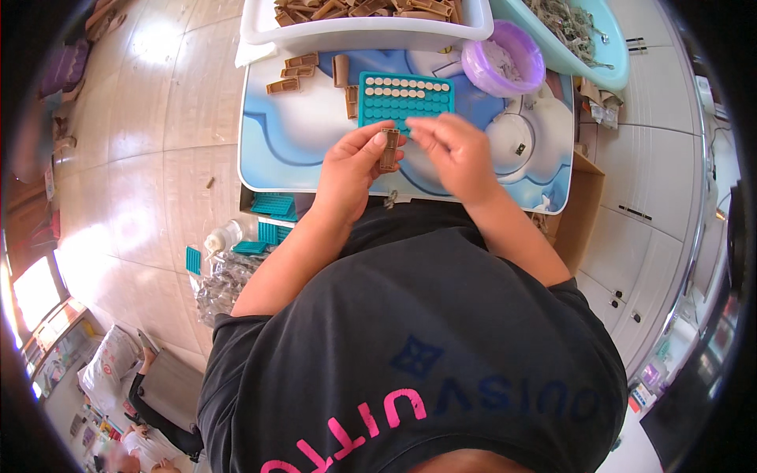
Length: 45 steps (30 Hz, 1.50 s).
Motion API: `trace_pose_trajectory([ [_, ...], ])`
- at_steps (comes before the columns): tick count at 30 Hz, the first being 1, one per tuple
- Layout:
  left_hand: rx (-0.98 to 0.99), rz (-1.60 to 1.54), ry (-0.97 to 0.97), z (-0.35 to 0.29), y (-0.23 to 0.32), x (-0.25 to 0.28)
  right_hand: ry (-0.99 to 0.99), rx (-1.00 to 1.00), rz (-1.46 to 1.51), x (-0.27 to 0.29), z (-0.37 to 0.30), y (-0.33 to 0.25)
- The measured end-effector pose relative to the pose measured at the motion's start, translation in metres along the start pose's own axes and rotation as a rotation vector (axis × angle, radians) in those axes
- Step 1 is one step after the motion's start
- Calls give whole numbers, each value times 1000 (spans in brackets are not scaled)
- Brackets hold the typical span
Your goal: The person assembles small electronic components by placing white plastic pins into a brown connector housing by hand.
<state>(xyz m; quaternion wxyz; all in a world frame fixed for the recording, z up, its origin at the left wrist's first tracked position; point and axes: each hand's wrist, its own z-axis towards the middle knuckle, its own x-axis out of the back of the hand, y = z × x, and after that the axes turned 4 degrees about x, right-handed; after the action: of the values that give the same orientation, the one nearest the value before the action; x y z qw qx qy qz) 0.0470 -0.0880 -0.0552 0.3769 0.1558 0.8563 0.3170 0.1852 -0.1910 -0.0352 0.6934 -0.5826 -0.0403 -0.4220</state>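
A small brown plastic piece with a recessed, frame-like face (389, 150) is held upright by my left hand (353, 167), the thumb pressing on its upper edge. Just to the right, above the table, my right hand (459, 158) has thumb and forefinger pinched together; whatever is between the tips is too small to make out. Beyond both hands lies a teal tray (388, 113) with rows of round places. White discs (394, 82) fill its far row and much of the second. Several similar brown pieces (300, 71) lie on the table to the tray's left.
A white tub (363, 33) heaped with brown pieces stands at the far edge. To its right are a purple basin (475, 67) and a turquoise basin (619, 59) of tangled greyish material. Teal trays (274, 205) and a clear plastic bag (225, 288) sit low at left.
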Motion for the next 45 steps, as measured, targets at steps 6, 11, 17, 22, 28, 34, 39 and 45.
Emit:
trace_pose_trajectory([
  [6, 38, -115, 50, 7, -1, 7, 173, 180, -458, -5, 31, 44],
  [11, 64, -169, 38, 9, 1, 11, 142, 247, -538, -9, 34, 52],
  [17, 75, -206, 48, 10, 0, 12, 110, 232, -362, -10, 32, 29],
  [22, 76, -236, 35, 12, -2, 12, 58, 299, -164, -23, 24, 2],
  [28, 60, -238, 42, 13, -4, 13, -28, 298, -140, -26, 19, 6],
  [34, 67, -241, 55, 11, -1, 9, 148, 254, -303, -14, 35, 32],
  [39, 75, -205, 60, 11, 1, 9, 123, 302, -464, -12, 41, 51],
  [45, 73, -212, 39, 12, -2, 11, 74, 300, -284, -13, 35, 25],
])
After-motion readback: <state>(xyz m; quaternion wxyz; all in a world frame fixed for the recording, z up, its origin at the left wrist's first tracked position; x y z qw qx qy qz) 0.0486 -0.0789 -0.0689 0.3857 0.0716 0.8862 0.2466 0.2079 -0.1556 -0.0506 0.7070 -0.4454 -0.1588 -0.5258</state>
